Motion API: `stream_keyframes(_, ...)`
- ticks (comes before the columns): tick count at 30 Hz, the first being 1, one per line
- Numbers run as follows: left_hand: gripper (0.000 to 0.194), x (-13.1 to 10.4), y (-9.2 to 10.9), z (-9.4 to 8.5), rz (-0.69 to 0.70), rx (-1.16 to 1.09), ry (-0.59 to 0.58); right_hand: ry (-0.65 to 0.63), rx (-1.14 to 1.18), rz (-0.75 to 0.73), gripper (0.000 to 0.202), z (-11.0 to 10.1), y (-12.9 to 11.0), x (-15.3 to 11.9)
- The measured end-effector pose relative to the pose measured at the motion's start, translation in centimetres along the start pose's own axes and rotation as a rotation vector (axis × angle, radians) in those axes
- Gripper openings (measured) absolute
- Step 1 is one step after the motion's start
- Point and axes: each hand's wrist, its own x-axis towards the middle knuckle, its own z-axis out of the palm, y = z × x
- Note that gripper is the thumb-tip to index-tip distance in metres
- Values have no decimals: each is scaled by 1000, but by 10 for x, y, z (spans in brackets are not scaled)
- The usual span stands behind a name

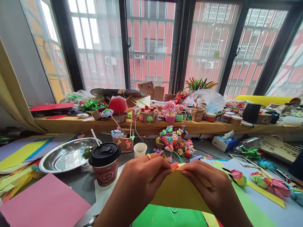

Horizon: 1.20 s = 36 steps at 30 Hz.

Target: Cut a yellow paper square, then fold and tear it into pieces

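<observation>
Both hands pinch the upper edge of a sheet of yellow paper (pixel 177 192), held up in front of me. The fingers of my left hand (pixel 144 176) are closed on the edge from the left, and a yellow ring sits on one finger. From the right, my right hand (pixel 208 183) grips the same edge, its fingertips close to the left ones. A bit of orange and red shows at the edge between them. Below the paper lies a bright green sheet (pixel 165 217). The far side of the yellow paper is hidden.
Left of my hands stand a lidded coffee cup (pixel 105 167) with a straw, a metal tray (pixel 61 154) and pink paper (pixel 44 201). A white paper cup (pixel 140 149) and crochet flowers (pixel 174 138) are ahead. Paper flowers (pixel 239 176) lie right. A cluttered ledge (pixel 71 124) runs behind.
</observation>
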Motion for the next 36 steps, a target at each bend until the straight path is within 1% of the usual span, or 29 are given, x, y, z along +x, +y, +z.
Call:
stream_keyframes(3, 9, -2, 0, -1, -30, 43, -76, -6, 23, -49, 17, 3, 0, -1)
stream_keyframes(5, 11, -2, 1, -1, -16, 91, -131, -23, 33, -81, 17, 6, -1, -2)
stream_keyframes(7, 14, -1, 2, -1, 8, 132, -151, -40, 38, -81, 18, 8, -1, -2)
stream_keyframes(11, 17, -2, 3, -4, 42, 180, -127, -56, 40, -59, 17, 5, -1, -1)
stream_keyframes(15, 16, -2, 2, -5, 57, 187, -127, -75, 15, -72, 17, 1, -1, 0)
stream_keyframes(18, 17, -2, 3, -4, 39, 192, -139, -79, -19, -97, 18, 4, 0, -1)
stream_keyframes(22, 18, -1, 5, -1, -3, 225, -160, -47, -72, -141, 18, 10, -1, -2)
stream_keyframes(25, 19, -1, 3, 0, 6, 235, -177, -56, -75, -130, 17, 9, 0, 0)
stream_keyframes(29, 18, -5, -3, -9, -11, 246, -141, -78, -131, -78, 17, 3, 4, 0)
stream_keyframes(32, 18, -8, -5, -16, -48, 256, -119, -99, -138, -95, 17, 4, 7, -3)
stream_keyframes(34, 19, -7, -3, -15, -74, 290, -98, -97, -176, -120, 18, 8, 7, -5)
stream_keyframes(36, 19, -6, 0, -9, -75, 282, -63, -101, -213, -142, 18, 12, 4, -2)
